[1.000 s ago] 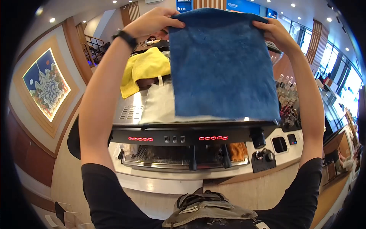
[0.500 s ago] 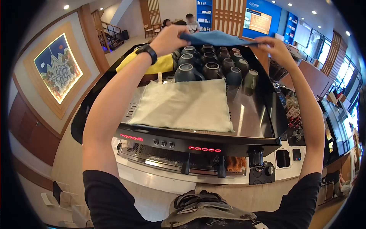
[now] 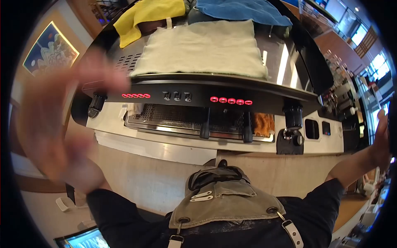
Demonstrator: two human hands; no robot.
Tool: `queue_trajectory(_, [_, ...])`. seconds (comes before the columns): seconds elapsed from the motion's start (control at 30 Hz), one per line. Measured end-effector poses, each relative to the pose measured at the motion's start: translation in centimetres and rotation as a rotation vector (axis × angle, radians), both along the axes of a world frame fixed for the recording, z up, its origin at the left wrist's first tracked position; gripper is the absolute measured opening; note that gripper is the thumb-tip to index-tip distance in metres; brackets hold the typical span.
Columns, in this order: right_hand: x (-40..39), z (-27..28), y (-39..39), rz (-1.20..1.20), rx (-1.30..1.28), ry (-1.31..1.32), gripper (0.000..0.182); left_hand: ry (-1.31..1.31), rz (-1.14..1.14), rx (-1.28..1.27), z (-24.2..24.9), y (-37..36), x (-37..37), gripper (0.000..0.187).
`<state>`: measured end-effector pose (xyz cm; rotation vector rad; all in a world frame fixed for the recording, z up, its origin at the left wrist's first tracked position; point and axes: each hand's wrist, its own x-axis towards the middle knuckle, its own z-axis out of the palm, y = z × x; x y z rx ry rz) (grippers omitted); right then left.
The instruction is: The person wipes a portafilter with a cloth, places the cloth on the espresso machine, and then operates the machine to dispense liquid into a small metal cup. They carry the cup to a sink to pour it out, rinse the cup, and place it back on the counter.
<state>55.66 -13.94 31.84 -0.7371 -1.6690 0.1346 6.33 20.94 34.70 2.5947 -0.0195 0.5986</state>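
Observation:
Strongly blurred, my left hand (image 3: 53, 120) is raised at the left, before the machine's front corner; its fingers look apart and nothing shows in them. At the right edge is my right hand (image 3: 379, 142), partly cut off, a finger stretched upward and no object visible in it. A blue cloth (image 3: 248, 11) lies over the cups at the back of the coffee machine (image 3: 157, 87). Left of it a yellow cloth (image 3: 151, 13) is draped, and a pale cream cloth (image 3: 202, 49) lies flat on the machine's top in front.
Two black handles (image 3: 204, 124) stick out above the drip tray (image 3: 165, 120). A brown cloth (image 3: 263, 124) lies at the tray's right end. A round black knob (image 3: 292, 118) and a small black tamping stand (image 3: 289, 144) are farther right, beside the white counter (image 3: 331, 142).
Both hands have let go of the blue cloth and moved apart to the sides. The cloth now covers the cups. The view has tilted down.

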Motion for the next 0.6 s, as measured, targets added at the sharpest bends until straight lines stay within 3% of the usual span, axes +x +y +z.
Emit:
queue_trajectory(0.03, [-3.2, -3.1, -1.6, -0.151, 0.037, 0.130, 0.024, 0.022, -0.165, -0.028, -1.7, -0.7, 0.0, 0.060])
queue_trajectory(0.07, [-2.6, -3.9, -3.3, 0.115, -0.186, -0.212, 0.032, 0.057, -0.332, -0.066, -3.3, -1.5, -0.1, 0.061])
queue_trajectory(0.1, [-4.6, -6.7, -3.6, 0.148, -0.224, -0.069, 0.026, 0.069, -0.387, -0.139, -5.7, -2.4, -0.7, 0.060])
queue_trajectory(0.2, [-12.9, -15.0, -0.6, 0.179, -0.517, 0.249, 0.022, 0.280, -0.358, -0.398, -13.2, -3.0, -3.1, 0.062])
queue_trajectory(0.27, [-17.0, -19.0, 3.8, 0.207, -0.875, 0.186, 0.026, 0.362, -0.217, -0.619, -18.4, -3.3, -3.6, 0.057])
queue_trajectory(0.3, [-20.4, -20.8, 6.2, 0.006, -1.109, 0.241, 0.030, 0.374, -0.129, -0.704, -20.6, -3.8, -3.5, 0.056])
queue_trajectory(0.33, [-23.4, -24.0, 9.1, -0.162, -1.103, 0.357, 0.036, 0.356, -0.046, -0.742, -23.2, -4.3, -3.5, 0.054])
queue_trajectory(0.37, [-25.7, -26.0, 11.9, -0.477, -0.958, 0.092, 0.041, 0.336, 0.035, -0.779, -25.7, -4.8, -3.5, 0.053])
queue_trajectory(0.43, [-29.1, -28.8, 16.1, -0.751, -0.944, 0.089, 0.056, 0.355, 0.118, -0.827, -28.5, -5.7, -4.4, 0.052])
queue_trajectory(0.5, [-29.8, -33.0, 19.7, -0.985, -0.886, -0.136, 0.068, 0.421, 0.136, -0.834, -29.9, -6.2, -6.1, 0.051])
queue_trajectory(0.6, [-30.3, -33.6, 23.5, -1.040, -1.112, -0.262, 0.073, 0.473, 0.104, -0.840, -31.7, -6.4, -9.2, 0.052])
